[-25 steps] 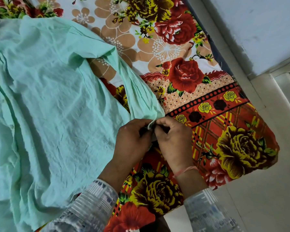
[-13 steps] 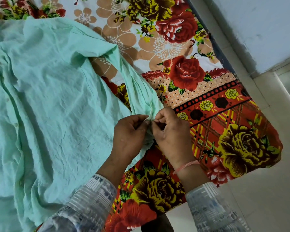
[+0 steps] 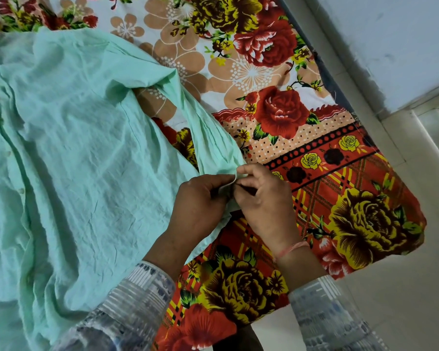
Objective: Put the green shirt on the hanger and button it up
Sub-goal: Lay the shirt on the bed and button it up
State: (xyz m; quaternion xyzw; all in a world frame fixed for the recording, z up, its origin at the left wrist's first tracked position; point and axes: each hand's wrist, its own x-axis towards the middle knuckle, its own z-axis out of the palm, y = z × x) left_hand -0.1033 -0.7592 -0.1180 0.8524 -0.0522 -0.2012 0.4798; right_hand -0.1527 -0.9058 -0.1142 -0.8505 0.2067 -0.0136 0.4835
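The pale green shirt (image 3: 69,158) lies spread and wrinkled over the left half of the bed, its buttoned front running down the left side. One sleeve (image 3: 208,140) stretches to the right toward my hands. My left hand (image 3: 200,206) and my right hand (image 3: 264,201) meet at the sleeve's cuff, both pinching its edge between fingers and thumbs. The cuff itself is mostly hidden under my fingers. No hanger shows in view.
A floral bedsheet (image 3: 340,203) in red, yellow and tan covers the bed, whose corner hangs at the right. Pale floor tiles (image 3: 390,312) lie beyond it, and a light wall (image 3: 390,34) rises at the upper right.
My hands have lifted the cuff slightly and shifted their pinch on it; the sleeve is drawn a little tauter. The shirt body has not moved.
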